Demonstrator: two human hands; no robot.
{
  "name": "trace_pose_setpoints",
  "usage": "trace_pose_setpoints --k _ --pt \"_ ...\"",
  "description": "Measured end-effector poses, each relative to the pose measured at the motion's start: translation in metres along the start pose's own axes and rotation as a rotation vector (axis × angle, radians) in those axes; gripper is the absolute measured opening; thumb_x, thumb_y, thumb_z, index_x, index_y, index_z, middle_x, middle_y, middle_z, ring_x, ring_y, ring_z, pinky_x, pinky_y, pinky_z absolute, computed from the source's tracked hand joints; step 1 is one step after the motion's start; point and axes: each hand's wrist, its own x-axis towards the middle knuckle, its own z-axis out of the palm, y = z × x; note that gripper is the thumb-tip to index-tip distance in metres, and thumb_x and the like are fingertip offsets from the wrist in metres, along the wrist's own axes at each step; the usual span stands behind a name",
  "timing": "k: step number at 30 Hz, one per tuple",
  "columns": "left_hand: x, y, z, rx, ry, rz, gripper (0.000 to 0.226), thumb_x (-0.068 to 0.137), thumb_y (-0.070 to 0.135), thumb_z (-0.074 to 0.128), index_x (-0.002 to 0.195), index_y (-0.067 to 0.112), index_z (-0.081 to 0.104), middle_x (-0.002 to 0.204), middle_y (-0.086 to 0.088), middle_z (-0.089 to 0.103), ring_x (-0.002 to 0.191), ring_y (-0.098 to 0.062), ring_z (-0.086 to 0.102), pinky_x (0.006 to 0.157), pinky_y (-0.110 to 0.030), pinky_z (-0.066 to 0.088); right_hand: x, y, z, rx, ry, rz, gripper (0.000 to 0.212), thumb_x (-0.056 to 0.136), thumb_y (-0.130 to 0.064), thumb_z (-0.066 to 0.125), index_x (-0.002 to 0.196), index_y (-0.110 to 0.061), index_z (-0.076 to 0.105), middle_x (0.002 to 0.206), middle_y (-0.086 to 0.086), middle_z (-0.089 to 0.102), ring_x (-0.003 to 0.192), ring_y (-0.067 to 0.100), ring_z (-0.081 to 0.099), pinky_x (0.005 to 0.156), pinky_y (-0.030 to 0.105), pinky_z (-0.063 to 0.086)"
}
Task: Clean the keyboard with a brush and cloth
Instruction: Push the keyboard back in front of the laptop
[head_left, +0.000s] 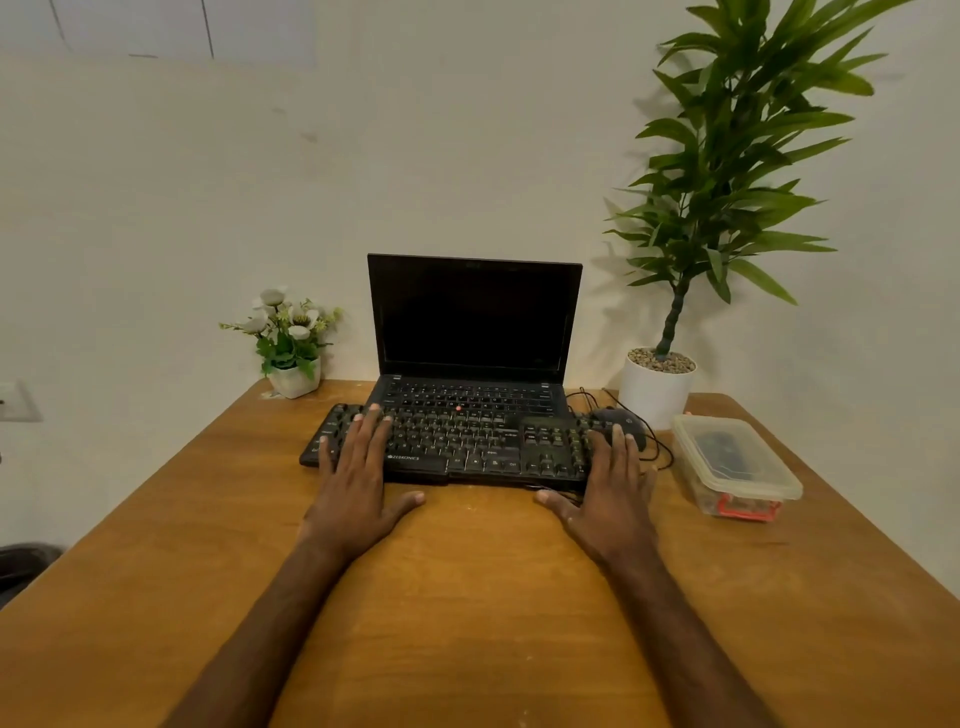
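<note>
A black external keyboard (467, 447) lies across the wooden table (467, 597), partly over the base of an open black laptop (472, 322). My left hand (358, 478) lies flat with straight fingers on the keyboard's left end. My right hand (613, 493) lies flat on its right end, fingertips near a black mouse (621, 418). Neither hand holds anything. No brush or cloth shows in the open.
A lidded clear plastic box (737, 462) with dark items and a red clip sits to the right. A white pot with a tall green plant (657, 389) stands at the back right, and a small flower pot (293, 374) at the back left. Mouse cables loop behind the keyboard.
</note>
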Motion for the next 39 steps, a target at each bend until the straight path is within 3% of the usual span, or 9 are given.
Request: trace_pose_setpoints --k 3,7,15,20,27,31,35,39 --pt "-0.008 0.016 -0.003 0.007 0.006 0.037 0.107 0.085 0.085 0.026 0.161 0.013 0.004 0.169 -0.003 -0.009 0.155 -0.021 -0.008 0.121 -0.058 -0.002 -0.004 -0.006 -0.003 -0.055 -0.016 -0.009 0.112 0.081 -0.083 0.045 0.158 -0.019 -0.006 0.163 0.008 -0.024 0.149 0.025 -0.025 0.114 0.056 -0.015" --pt "-0.015 0.042 -0.005 0.015 -0.038 0.072 0.105 0.088 0.082 0.023 0.16 0.012 -0.005 0.168 -0.003 -0.017 0.153 -0.018 -0.018 0.123 -0.053 -0.004 -0.013 -0.019 -0.004 -0.111 -0.018 -0.062 0.102 0.088 -0.079 0.036 0.158 -0.02 -0.008 0.163 0.005 -0.025 0.149 0.022 -0.026 0.119 0.059 -0.008" --pt "-0.01 0.1 0.009 -0.02 -0.082 0.105 0.086 0.098 0.064 0.02 0.159 0.011 -0.012 0.166 -0.005 -0.022 0.152 -0.017 -0.023 0.125 -0.045 -0.005 -0.025 -0.042 0.006 -0.114 -0.041 -0.234 0.093 0.094 -0.075 0.026 0.156 -0.02 -0.016 0.162 -0.001 -0.027 0.148 0.015 -0.029 0.12 0.048 -0.016" --pt "-0.008 0.103 0.012 -0.047 -0.074 0.108 0.082 0.094 0.052 0.017 0.16 0.01 -0.007 0.167 -0.006 -0.016 0.153 -0.018 -0.018 0.126 -0.045 -0.001 -0.022 -0.037 0.008 -0.106 -0.023 -0.269 0.09 0.095 -0.071 0.026 0.158 -0.017 -0.01 0.164 0.0 -0.021 0.149 0.015 -0.025 0.123 0.047 -0.01" --pt "-0.014 0.103 0.005 -0.057 -0.064 0.042 0.081 0.092 0.049 0.009 0.159 0.007 -0.009 0.167 -0.008 -0.018 0.153 -0.02 -0.018 0.125 -0.047 0.002 -0.025 -0.06 0.018 -0.116 -0.05 -0.325 0.086 0.098 -0.067 0.022 0.158 -0.015 -0.011 0.164 0.002 -0.021 0.15 0.016 -0.023 0.121 0.043 -0.015" --pt "-0.015 0.105 0.001 -0.059 -0.095 0.0 0.079 0.094 0.049 0.005 0.158 0.006 -0.015 0.165 -0.011 -0.023 0.153 -0.022 -0.02 0.125 -0.048 0.004 -0.029 -0.071 0.022 -0.12 -0.091 -0.312 0.079 0.1 -0.06 0.017 0.157 -0.017 -0.014 0.163 0.001 -0.024 0.15 0.016 -0.024 0.123 0.046 -0.009" --pt "-0.02 0.109 0.002 -0.104 -0.037 0.017 0.074 0.099 0.039 0.016 0.158 -0.001 0.0 0.167 -0.018 -0.008 0.155 -0.03 -0.007 0.124 -0.054 0.013 -0.035 -0.073 0.024 -0.154 -0.123 -0.298 0.074 0.099 -0.056 0.008 0.157 -0.015 -0.015 0.164 0.003 -0.023 0.15 0.018 -0.023 0.122 0.047 -0.009" --pt "-0.019 0.11 0.001 -0.109 -0.03 0.012 0.077 0.095 0.03 0.032 0.158 -0.004 0.003 0.167 -0.019 -0.005 0.155 -0.031 -0.003 0.124 -0.055 0.015 -0.037 -0.074 0.026 -0.219 -0.118 -0.297 0.078 0.102 -0.048 0.027 0.157 -0.008 -0.011 0.165 0.007 -0.02 0.152 0.022 -0.017 0.122 0.051 -0.001"
